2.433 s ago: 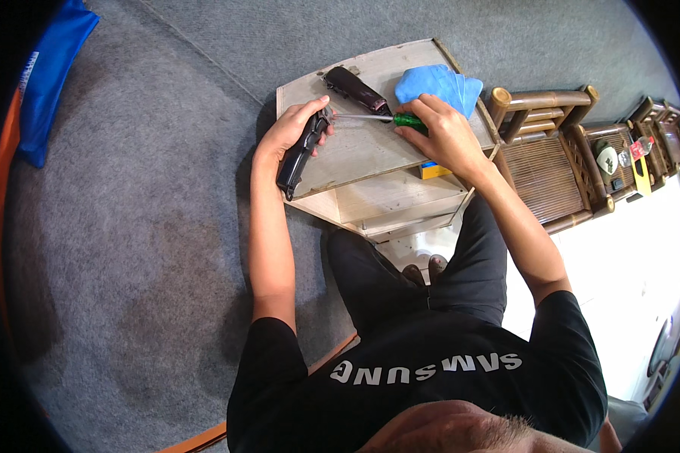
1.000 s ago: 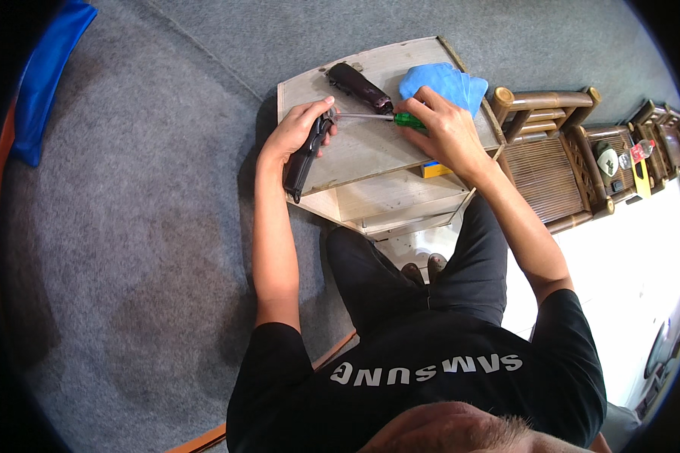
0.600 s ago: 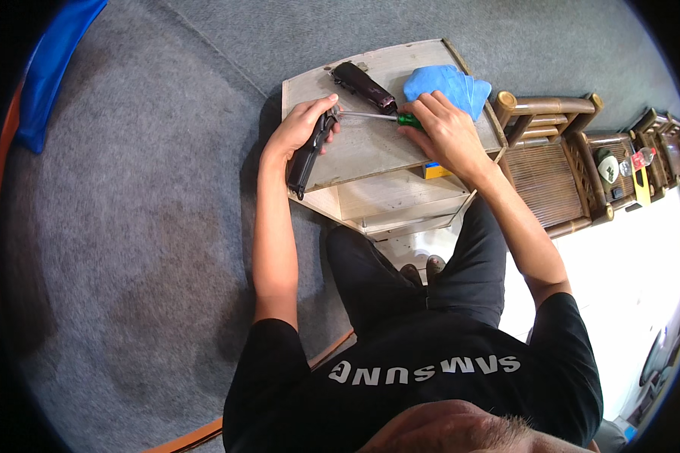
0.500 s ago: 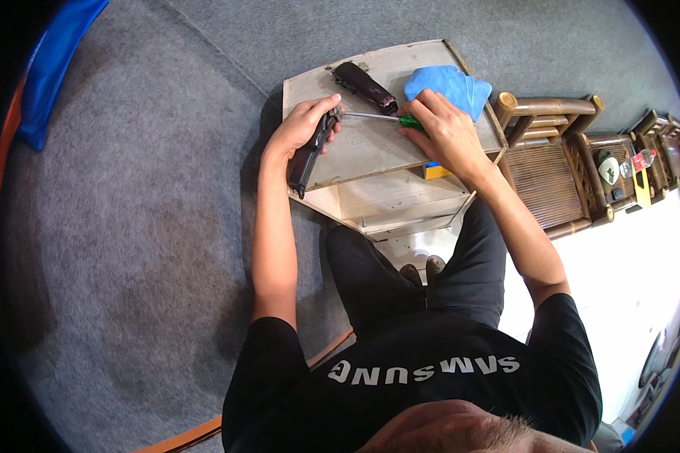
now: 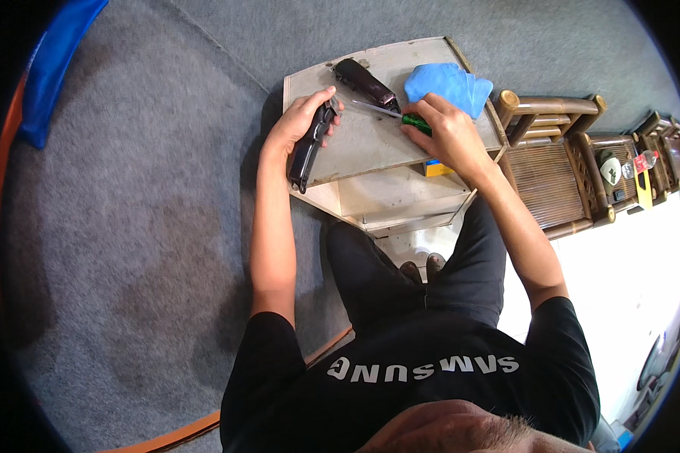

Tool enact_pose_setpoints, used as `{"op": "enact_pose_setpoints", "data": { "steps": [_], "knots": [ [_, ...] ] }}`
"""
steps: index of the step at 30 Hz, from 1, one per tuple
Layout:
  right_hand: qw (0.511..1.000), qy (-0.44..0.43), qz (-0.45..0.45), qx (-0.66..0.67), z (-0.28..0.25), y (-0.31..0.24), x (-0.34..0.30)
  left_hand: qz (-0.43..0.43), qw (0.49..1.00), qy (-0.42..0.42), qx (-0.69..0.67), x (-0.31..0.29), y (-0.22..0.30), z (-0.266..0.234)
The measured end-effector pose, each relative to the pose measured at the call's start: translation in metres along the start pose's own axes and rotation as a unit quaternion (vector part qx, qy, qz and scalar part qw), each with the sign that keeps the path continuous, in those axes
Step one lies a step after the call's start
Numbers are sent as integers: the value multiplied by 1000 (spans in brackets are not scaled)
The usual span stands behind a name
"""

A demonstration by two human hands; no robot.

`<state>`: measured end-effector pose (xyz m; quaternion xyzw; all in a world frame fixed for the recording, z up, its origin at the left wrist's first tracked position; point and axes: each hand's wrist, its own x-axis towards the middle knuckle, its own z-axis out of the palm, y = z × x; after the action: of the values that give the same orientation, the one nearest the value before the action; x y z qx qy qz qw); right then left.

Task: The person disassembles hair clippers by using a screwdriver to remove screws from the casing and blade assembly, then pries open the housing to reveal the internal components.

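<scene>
My left hand (image 5: 298, 124) is wrapped round a black hair clipper (image 5: 307, 155), its blade end up by my thumb and its tail end toward me. A screwdriver with a green handle (image 5: 416, 123) is gripped in my right hand (image 5: 447, 132). Its thin metal shaft points left toward the clipper, and the tip stands apart from it. Beyond the shaft a second, dark clipper (image 5: 364, 81) lies on the pale wooden tabletop (image 5: 378, 155). A crumpled blue cloth (image 5: 446, 84) rests behind my right hand.
Under the tabletop is an open shelf (image 5: 397, 192) with a yellow and blue box (image 5: 437, 168). Bamboo chairs (image 5: 544, 177) stand to the right, with a plastic bottle (image 5: 644, 161) and a white and dark object (image 5: 609, 167) on a farther one. Grey carpet (image 5: 151, 196) covers the left.
The screwdriver tip has come away from the clipper's blade end and swung a little farther from me. The clipper in my left hand has turned slightly.
</scene>
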<state>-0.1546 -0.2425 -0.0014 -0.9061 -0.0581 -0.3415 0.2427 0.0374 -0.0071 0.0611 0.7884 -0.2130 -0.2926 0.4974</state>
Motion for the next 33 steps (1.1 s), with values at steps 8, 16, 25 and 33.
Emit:
{"op": "enact_pose_setpoints", "data": {
  "steps": [8,16,25,33],
  "knots": [
    [990,-42,52,121,-16,-14,7,12,994,-25,-108,0,-16,-9],
    [965,-109,113,208,13,-15,25,22,987,-27,-155,-4,-14,-10],
    [923,-19,171,344,17,-18,25,21,986,-40,-162,-5,-17,-12],
    [951,-4,108,290,30,-26,32,18,979,-63,-192,-28,4,30]
  ]
}}
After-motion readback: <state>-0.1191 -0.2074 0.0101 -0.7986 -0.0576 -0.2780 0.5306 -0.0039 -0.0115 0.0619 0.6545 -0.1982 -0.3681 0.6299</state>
